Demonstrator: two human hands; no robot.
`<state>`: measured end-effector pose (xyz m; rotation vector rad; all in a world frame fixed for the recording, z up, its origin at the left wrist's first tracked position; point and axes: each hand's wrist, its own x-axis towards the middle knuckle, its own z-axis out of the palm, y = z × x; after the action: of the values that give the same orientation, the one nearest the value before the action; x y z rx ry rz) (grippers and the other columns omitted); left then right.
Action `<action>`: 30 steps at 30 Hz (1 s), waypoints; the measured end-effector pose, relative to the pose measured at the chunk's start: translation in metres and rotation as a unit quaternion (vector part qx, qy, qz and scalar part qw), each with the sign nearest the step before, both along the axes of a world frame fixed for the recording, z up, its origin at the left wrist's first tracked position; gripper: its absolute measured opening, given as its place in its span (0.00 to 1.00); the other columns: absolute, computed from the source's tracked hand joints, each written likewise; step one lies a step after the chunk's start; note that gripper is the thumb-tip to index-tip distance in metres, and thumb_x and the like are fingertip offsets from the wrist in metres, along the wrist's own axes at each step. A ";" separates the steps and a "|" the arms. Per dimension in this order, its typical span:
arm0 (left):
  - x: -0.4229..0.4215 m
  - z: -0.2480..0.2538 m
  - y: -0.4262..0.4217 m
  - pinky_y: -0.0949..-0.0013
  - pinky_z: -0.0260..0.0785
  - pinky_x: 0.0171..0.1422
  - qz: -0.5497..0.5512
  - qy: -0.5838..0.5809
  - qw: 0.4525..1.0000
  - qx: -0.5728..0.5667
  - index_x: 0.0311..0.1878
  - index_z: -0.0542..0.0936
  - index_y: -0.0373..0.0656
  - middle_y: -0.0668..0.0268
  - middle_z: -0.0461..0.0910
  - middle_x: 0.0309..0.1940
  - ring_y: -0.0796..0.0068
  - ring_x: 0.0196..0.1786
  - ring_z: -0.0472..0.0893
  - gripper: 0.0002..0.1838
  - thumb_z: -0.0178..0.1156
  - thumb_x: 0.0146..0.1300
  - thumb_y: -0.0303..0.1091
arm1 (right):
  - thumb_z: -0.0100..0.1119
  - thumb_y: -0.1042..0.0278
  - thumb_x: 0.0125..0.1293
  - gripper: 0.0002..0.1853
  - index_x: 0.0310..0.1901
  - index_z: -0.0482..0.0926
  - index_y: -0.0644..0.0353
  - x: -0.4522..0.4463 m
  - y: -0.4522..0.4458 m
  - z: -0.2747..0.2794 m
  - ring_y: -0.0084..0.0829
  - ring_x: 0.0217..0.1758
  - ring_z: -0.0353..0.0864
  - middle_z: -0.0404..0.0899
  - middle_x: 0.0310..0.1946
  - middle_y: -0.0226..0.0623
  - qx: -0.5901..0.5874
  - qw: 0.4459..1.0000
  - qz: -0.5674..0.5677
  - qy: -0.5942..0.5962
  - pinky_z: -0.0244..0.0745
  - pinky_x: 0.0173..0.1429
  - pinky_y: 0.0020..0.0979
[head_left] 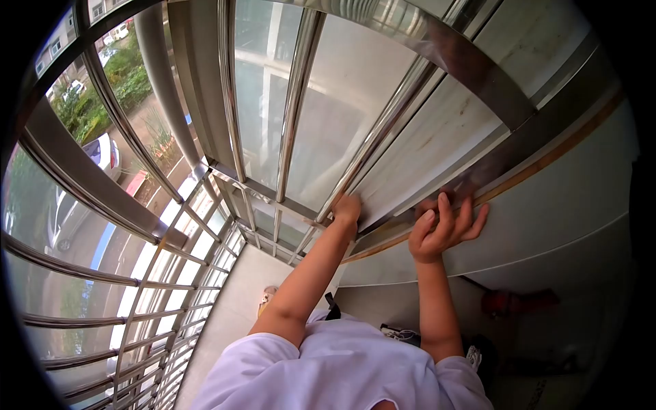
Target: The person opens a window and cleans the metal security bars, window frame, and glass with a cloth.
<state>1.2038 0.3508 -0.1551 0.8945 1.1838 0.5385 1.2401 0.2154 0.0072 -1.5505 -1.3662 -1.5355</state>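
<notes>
My left hand [347, 207] is curled at the lower end of a shiny metal bar [372, 154], where the bar meets a crosspiece; some of its fingers are hidden behind the bar. To its right, my right hand [447, 230] holds nothing. Its fingers are apart and bent, and the fingertips are up against a flat metal strip [502, 160] that runs along the frame. Beneath this strip is a brownish edge [547, 158] bordering a pale panel [547, 205]. Behind the bars lie glass [348, 89] and a whitish ledge [424, 150].
A metal grille [137, 281] encloses the left side, with a white car [102, 158] and plants [126, 75] outside. Below are a light floor [229, 301] and a foot [266, 297]. A red object [516, 302] lies in shadow at lower right.
</notes>
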 end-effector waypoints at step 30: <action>0.004 0.315 0.023 0.50 0.43 0.75 0.028 -0.259 0.541 0.799 0.72 0.59 0.36 0.49 0.56 0.72 0.45 0.71 0.55 0.44 0.57 0.50 0.41 | 0.51 0.68 0.64 0.16 0.53 0.78 0.50 0.003 -0.007 -0.011 0.60 0.70 0.52 0.70 0.60 0.52 0.001 0.999 0.027 0.032 0.48 0.69 0.57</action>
<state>1.2076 0.3740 0.1596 1.9753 -0.2155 1.9121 1.2426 0.2086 -0.0035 -1.5360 -1.3603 -1.4413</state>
